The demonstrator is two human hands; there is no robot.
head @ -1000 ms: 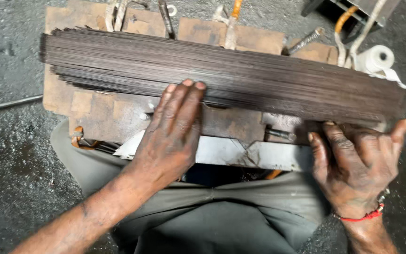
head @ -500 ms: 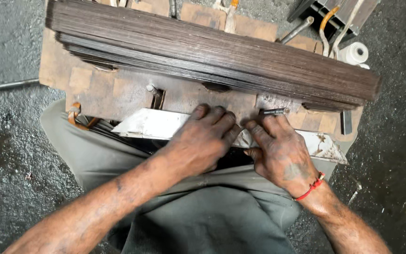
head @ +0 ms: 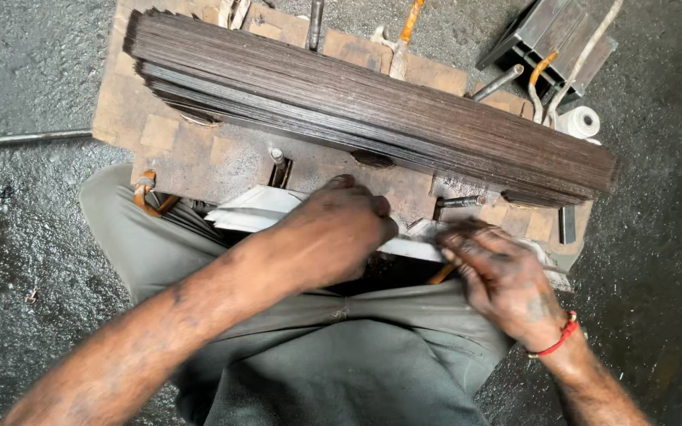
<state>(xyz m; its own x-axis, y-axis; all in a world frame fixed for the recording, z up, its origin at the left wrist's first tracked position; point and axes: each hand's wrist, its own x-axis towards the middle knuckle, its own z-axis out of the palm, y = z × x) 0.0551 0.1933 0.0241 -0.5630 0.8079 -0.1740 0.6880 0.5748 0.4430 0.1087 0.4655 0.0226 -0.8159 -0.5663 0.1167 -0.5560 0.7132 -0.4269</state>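
Your lap, in grey-green trousers (head: pixel 341 355), fills the bottom of the view. Just above it, your left hand (head: pixel 333 233) lies knuckles-up over a stack of thin whitish sheets (head: pixel 250 211) that pokes out from the near edge of the rusty laminated block (head: pixel 222 162). The fingers curl down over the sheets, but you cannot tell from here whether they pinch them or only press. Your right hand (head: pixel 503 276), with a red thread band (head: pixel 558 338) at the wrist, sits just beside the left, its fingertips (head: pixel 459 241) on the same pale strip where it continues to the right; it is blurred, so its grip is also unclear. The two hands are close together, almost touching.

Beyond them, the block's brown top shows slots and a short bolt (head: pixel 459 202). Farther still, a long bundle of dark thin metal strips (head: pixel 372 106) lies slantwise across the block, from upper left to right. Past its far end stand a white roll of tape (head: pixel 579 122) and a grey metal frame (head: pixel 550 39) on the gritty dark floor (head: pixel 25 71), with a thin rod (head: pixel 25 139) off to the left.
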